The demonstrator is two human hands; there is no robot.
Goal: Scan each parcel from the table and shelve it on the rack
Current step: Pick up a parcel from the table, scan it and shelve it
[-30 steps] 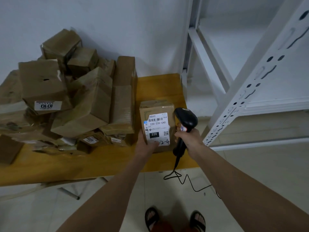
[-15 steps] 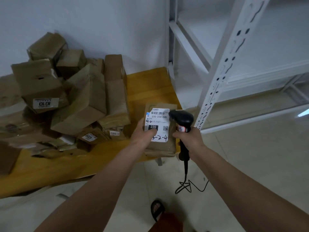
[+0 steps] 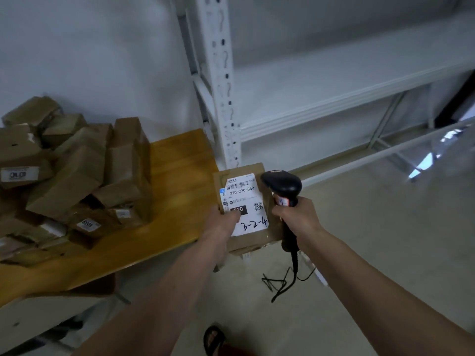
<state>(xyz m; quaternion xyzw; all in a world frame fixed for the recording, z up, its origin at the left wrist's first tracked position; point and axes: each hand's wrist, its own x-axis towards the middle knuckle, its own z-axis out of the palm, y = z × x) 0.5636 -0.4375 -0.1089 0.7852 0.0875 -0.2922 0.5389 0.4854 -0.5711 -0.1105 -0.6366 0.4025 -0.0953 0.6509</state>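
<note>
A small brown parcel (image 3: 257, 242) with a white label reading "220-220-C40" and handwritten "3-2-4" is lifted off the table's right end. My left hand (image 3: 222, 223) grips its left edge, thumb over the label. In my right hand (image 3: 299, 219) is a black corded barcode scanner (image 3: 282, 187), held by its handle, its head just right of the label. A pile of several brown parcels (image 3: 77, 176) lies on the yellow wooden table (image 3: 177, 181) at left. The white metal rack (image 3: 334, 106) stands to the right.
The rack's perforated upright (image 3: 221, 80) rises just behind the held parcel. The scanner's cable (image 3: 285, 281) hangs down and coils on the pale floor. A sandalled foot (image 3: 213, 339) shows at the bottom edge. A white wall backs the table.
The parcel has come off the table and moved right, toward the rack, with the scanner staying beside it. My view has swung right, showing more of the rack shelves.
</note>
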